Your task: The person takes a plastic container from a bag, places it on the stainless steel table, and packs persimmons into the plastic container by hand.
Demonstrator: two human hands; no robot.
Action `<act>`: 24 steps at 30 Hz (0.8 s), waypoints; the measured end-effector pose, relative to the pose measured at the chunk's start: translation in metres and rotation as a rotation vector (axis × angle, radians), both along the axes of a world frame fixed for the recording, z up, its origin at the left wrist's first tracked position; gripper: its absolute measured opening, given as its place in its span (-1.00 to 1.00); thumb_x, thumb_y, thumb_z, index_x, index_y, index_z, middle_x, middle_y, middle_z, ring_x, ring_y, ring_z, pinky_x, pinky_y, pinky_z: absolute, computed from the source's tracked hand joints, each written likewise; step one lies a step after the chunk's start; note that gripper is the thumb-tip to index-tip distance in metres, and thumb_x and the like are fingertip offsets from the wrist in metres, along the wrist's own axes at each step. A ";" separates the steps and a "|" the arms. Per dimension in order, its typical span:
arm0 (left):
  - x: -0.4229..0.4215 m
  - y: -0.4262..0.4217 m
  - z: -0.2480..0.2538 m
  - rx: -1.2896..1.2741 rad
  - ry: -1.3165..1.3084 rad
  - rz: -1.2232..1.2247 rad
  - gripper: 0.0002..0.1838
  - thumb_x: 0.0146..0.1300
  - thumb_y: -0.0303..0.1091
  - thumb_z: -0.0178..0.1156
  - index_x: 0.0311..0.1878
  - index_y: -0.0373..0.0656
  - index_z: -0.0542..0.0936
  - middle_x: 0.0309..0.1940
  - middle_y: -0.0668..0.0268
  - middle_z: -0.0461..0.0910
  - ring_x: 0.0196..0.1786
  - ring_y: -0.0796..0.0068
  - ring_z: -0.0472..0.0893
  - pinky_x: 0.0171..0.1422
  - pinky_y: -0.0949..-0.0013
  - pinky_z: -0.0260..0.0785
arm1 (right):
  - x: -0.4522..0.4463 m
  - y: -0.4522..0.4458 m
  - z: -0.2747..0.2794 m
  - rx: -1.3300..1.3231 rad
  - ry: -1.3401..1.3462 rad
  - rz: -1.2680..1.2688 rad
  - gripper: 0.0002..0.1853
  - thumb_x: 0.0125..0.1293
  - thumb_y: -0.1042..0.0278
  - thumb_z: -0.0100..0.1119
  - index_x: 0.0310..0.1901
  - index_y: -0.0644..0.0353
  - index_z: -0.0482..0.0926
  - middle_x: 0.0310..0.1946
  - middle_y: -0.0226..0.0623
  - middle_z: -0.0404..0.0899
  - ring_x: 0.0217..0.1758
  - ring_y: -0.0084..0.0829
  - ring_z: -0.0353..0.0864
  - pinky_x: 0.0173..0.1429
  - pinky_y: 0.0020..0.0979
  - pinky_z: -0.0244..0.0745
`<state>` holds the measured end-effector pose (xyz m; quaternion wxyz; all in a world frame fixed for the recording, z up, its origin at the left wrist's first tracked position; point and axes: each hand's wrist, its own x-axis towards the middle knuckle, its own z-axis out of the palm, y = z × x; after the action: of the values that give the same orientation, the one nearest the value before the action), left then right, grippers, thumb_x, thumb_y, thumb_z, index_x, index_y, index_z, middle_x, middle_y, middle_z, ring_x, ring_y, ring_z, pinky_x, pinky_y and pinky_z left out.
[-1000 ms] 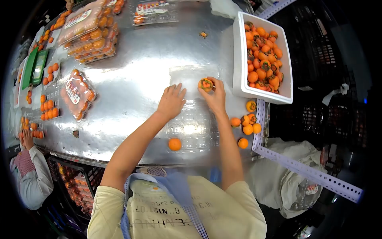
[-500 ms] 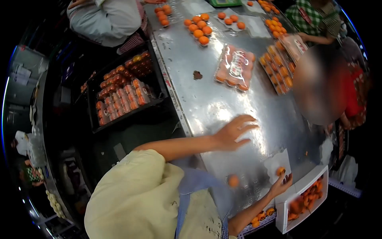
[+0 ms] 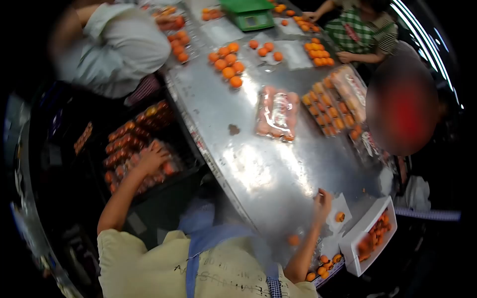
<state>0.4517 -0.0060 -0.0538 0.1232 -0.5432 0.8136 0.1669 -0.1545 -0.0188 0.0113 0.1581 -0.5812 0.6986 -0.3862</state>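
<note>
Across the metal worktop [image 3: 315,164]: widest thing, crossing the frame. Just beside its edge, black crate [image 3: 195,166] holding fruit packs [image 3: 120,145]. Pack rows slant up rightward, directly beneath left hand [image 3: 155,158], the nearer hand; right hand [image 3: 323,198] well apart, over worktop. Left grip on packs, fingers partly extended; can't tell if closed on one. Right grip: fingers curled, can't tell if holding anything. White sheet [image 3: 342,203] near it carries one orange fruit [image 3: 340,216]. Versus half-second earlier: left hand shifted worktop to crate; fruit now apart from right fingers.
</note>
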 end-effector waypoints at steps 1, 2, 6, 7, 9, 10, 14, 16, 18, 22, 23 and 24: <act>0.007 -0.007 -0.010 -0.036 -0.011 -0.076 -0.22 -0.41 -0.16 0.47 0.10 0.11 0.56 0.18 0.38 0.45 0.39 0.21 0.21 0.54 -0.11 -0.24 | 0.016 -0.006 0.007 0.009 -0.018 0.010 -0.83 0.26 0.58 0.09 -0.14 0.24 0.59 -0.26 -0.30 0.56 -0.39 -0.50 0.60 -0.33 -0.49 0.47; 0.008 -0.012 -0.013 -0.045 -0.039 -0.143 -0.25 -0.40 -0.16 0.46 0.07 0.07 0.57 0.12 0.35 0.48 0.34 0.22 0.26 0.54 -0.08 -0.22 | 0.030 -0.010 0.014 0.022 -0.040 0.029 -0.84 0.24 0.59 0.11 -0.16 0.23 0.60 -0.29 -0.29 0.57 -0.40 -0.49 0.60 -0.35 -0.49 0.47; -0.010 -0.039 -0.002 0.002 -0.014 -0.357 -0.51 -0.28 -0.27 0.34 -0.12 -0.03 0.60 -0.12 0.28 0.56 0.12 0.22 0.46 0.34 0.10 0.16 | 0.068 -0.018 0.031 -0.057 0.093 0.136 -0.86 0.19 0.62 0.15 -0.22 0.24 0.62 -0.34 -0.25 0.58 -0.45 -0.47 0.59 -0.38 -0.49 0.45; -0.009 -0.042 -0.013 -0.009 -0.008 -0.380 -0.56 -0.27 -0.30 0.31 -0.17 -0.05 0.59 -0.16 0.28 0.56 0.07 0.22 0.49 0.25 0.14 0.23 | 0.073 -0.016 0.028 -0.059 0.096 0.139 -0.86 0.18 0.63 0.16 -0.23 0.23 0.62 -0.34 -0.24 0.58 -0.46 -0.46 0.59 -0.39 -0.49 0.45; -0.005 -0.054 -0.024 -0.042 0.030 -0.418 -0.64 -0.27 -0.34 0.26 -0.25 -0.07 0.57 -0.25 0.29 0.57 -0.02 0.22 0.54 0.09 0.19 0.33 | 0.078 -0.013 0.022 -0.032 0.087 0.144 -0.86 0.18 0.62 0.17 -0.24 0.22 0.63 -0.35 -0.24 0.59 -0.47 -0.46 0.59 -0.39 -0.49 0.45; -0.004 -0.058 -0.024 -0.062 0.061 -0.432 -0.66 -0.28 -0.36 0.24 -0.28 -0.08 0.56 -0.29 0.29 0.57 -0.07 0.22 0.55 0.01 0.21 0.35 | 0.080 -0.011 0.018 -0.001 0.074 0.146 -0.86 0.17 0.62 0.18 -0.24 0.22 0.63 -0.35 -0.24 0.59 -0.47 -0.46 0.59 -0.39 -0.49 0.45; 0.001 -0.059 0.018 -0.082 0.129 -0.255 -0.68 -0.31 -0.39 0.23 -0.33 -0.09 0.57 -0.40 0.29 0.58 -0.22 0.22 0.60 -0.14 0.20 0.40 | 0.079 -0.005 0.001 0.053 0.082 0.145 -0.86 0.17 0.60 0.19 -0.24 0.20 0.64 -0.33 -0.25 0.61 -0.46 -0.45 0.60 -0.38 -0.48 0.46; 0.003 -0.055 0.058 -0.180 0.212 -0.102 -0.68 -0.36 -0.43 0.26 -0.37 -0.06 0.59 -0.45 0.30 0.57 -0.29 0.19 0.61 -0.21 0.16 0.41 | 0.077 -0.003 -0.005 0.090 0.066 0.139 -0.87 0.17 0.58 0.19 -0.24 0.19 0.64 -0.31 -0.25 0.62 -0.44 -0.44 0.61 -0.36 -0.48 0.48; -0.001 -0.047 0.105 -0.260 0.280 0.060 -0.68 -0.37 -0.44 0.31 -0.38 -0.08 0.61 -0.47 0.27 0.57 -0.31 0.16 0.60 -0.24 0.16 0.40 | 0.078 -0.002 -0.009 0.105 0.047 0.143 -0.87 0.17 0.57 0.19 -0.24 0.19 0.64 -0.30 -0.26 0.62 -0.43 -0.43 0.62 -0.34 -0.48 0.49; -0.025 -0.033 0.202 -0.468 0.417 0.325 -0.72 -0.30 -0.48 0.32 -0.38 -0.21 0.61 -0.50 0.16 0.61 -0.41 0.20 0.64 -0.30 0.32 0.44 | 0.095 -0.013 -0.016 0.083 0.020 0.205 -0.86 0.17 0.57 0.19 -0.24 0.19 0.64 -0.30 -0.26 0.62 -0.41 -0.41 0.62 -0.31 -0.47 0.52; -0.032 -0.029 0.222 -0.545 0.453 0.357 -0.76 -0.25 -0.51 0.26 -0.38 -0.26 0.60 -0.52 0.13 0.61 -0.45 0.28 0.65 -0.32 0.41 0.44 | 0.098 -0.017 -0.018 0.081 0.013 0.231 -0.86 0.17 0.56 0.19 -0.24 0.19 0.64 -0.30 -0.26 0.62 -0.40 -0.40 0.62 -0.30 -0.47 0.53; -0.035 -0.025 0.237 -0.539 0.512 0.449 -0.76 -0.24 -0.51 0.25 -0.37 -0.28 0.58 -0.54 0.18 0.60 -0.44 0.39 0.64 -0.30 0.44 0.43 | 0.101 -0.021 -0.023 0.049 0.023 0.293 -0.85 0.16 0.57 0.19 -0.23 0.20 0.64 -0.32 -0.26 0.61 -0.39 -0.39 0.61 -0.30 -0.46 0.52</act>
<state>0.4163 -0.0305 0.1832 -0.2685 -0.6605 0.6940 0.1005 -0.0536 -0.0398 -0.0117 0.2190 -0.6773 0.6172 -0.3353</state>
